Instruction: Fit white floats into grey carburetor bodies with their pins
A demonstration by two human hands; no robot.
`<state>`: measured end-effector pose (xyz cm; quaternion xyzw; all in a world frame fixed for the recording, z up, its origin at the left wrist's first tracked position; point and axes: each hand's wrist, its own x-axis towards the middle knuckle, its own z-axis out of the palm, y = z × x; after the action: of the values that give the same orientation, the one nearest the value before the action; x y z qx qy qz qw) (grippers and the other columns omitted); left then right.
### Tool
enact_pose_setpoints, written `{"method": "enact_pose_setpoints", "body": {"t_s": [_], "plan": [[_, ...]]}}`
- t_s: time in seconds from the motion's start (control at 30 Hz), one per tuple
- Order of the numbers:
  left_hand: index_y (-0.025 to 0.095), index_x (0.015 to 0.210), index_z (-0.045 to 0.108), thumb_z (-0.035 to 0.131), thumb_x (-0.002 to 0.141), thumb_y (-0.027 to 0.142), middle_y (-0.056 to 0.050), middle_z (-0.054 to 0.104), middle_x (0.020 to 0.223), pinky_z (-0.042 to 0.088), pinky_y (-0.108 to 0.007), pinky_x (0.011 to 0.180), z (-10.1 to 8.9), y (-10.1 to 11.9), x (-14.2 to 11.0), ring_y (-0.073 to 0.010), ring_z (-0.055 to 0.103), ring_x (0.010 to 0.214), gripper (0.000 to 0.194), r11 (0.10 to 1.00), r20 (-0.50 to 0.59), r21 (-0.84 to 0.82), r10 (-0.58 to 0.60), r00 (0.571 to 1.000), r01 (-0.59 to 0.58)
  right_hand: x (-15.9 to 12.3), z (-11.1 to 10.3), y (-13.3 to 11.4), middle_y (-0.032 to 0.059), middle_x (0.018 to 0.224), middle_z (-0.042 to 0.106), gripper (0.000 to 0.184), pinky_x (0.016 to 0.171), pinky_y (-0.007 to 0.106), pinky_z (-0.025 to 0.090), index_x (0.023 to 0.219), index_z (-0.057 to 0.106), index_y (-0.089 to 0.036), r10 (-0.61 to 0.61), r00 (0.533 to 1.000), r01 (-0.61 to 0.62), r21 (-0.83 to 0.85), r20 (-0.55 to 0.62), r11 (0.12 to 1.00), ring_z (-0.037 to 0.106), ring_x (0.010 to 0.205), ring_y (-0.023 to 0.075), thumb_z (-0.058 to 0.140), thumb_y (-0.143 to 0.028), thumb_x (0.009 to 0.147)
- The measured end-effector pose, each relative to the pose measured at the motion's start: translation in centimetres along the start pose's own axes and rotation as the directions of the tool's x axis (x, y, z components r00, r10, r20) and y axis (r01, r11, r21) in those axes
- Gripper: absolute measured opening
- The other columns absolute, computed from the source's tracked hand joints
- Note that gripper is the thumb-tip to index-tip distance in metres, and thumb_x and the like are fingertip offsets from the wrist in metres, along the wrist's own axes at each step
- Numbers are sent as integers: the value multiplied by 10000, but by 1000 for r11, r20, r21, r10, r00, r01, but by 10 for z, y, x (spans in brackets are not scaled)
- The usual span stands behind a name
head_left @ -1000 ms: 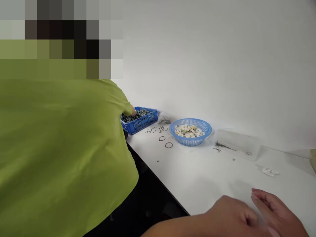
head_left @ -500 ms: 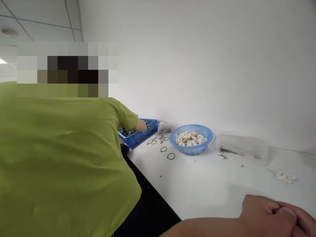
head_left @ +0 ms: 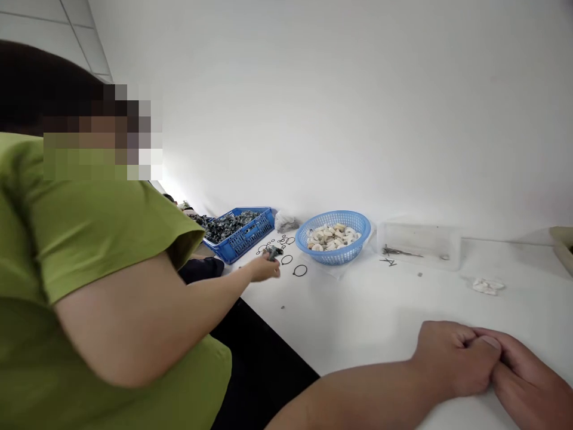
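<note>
At the table [head_left: 367, 325], hands [head_left: 452, 358] clasped together.

"Which colours reach me out here?"

"I see a crumpled white scrap [head_left: 487, 286], a round light-blue plastic basket [head_left: 333, 257] latticed with holes, a deeper-blue rectangular plastic crate [head_left: 248, 240] and a plain green short-sleeved cloth shirt [head_left: 107, 239]"

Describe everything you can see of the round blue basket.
The round blue basket looks like plastic, light blue, with a perforated wall flaring to a wide rim. It stands upright on the white table, near the wall. Inside lie many small, pale cream pieces, some yellower; they are too small to identify. What looks like clear film seems to lie under its right side in the picture. Nobody touches it.
</note>
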<state>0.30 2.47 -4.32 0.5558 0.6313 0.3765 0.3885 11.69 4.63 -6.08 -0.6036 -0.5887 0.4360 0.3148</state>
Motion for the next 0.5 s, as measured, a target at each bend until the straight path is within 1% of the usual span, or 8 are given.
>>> {"method": "enact_pose_setpoints", "body": {"t_s": [0.07, 0.13, 0.27, 0.37, 0.5], "plan": [[157, 525, 501, 490, 792, 378, 31, 432, 534, 357, -214, 527, 1, 0, 1, -99, 457, 572, 347, 999, -5, 22, 28, 1000, -28, -7, 0, -8, 51, 1026, 685, 317, 810, 419, 485, 936, 607, -293, -4, 1000, 4, 19, -10, 1000, 633, 1002, 326, 458, -413, 684], [161, 530, 511, 479, 798, 372, 29, 454, 538, 375, -218, 550, 1, 2, 2, -105, 478, 590, 343, 998, -6, 40, 55, 998, -55, -15, 0, -17, 52, 1055, 670, 335, 819, 412, 466, 971, 605, -283, -11, 999, 13, 43, -37, 999, 616, 1021, 312, 434, -391, 705], [170, 550, 509, 465, 806, 379, 29, 508, 576, 391, -219, 577, 0, 5, 1, -112, 509, 630, 333, 997, 10, 12, 74, 997, -75, -27, -1, -32, 43, 1054, 658, 322, 796, 388, 450, 984, 609, -276, 13, 999, -12, 38, -32, 999, 603, 998, 282, 423, -360, 734], [171, 539, 485, 459, 806, 355, 31, 505, 582, 382, -218, 568, -1, 7, 1, -110, 508, 634, 326, 998, 30, -5, 64, 998, -64, -30, -3, -35, 47, 1046, 660, 310, 804, 386, 440, 972, 612, -263, 5, 999, -3, 47, -33, 999, 599, 995, 280, 431, -356, 739], [168, 532, 465, 461, 811, 339, 38, 476, 561, 358, -219, 544, -2, 7, 0, -100, 477, 600, 327, 996, 25, -34, 78, 997, -77, -25, -5, -31, 47, 1046, 659, 309, 807, 391, 442, 961, 608, -258, -10, 1000, 11, 68, -17, 998, 596, 986, 284, 433, -354, 725]]}}
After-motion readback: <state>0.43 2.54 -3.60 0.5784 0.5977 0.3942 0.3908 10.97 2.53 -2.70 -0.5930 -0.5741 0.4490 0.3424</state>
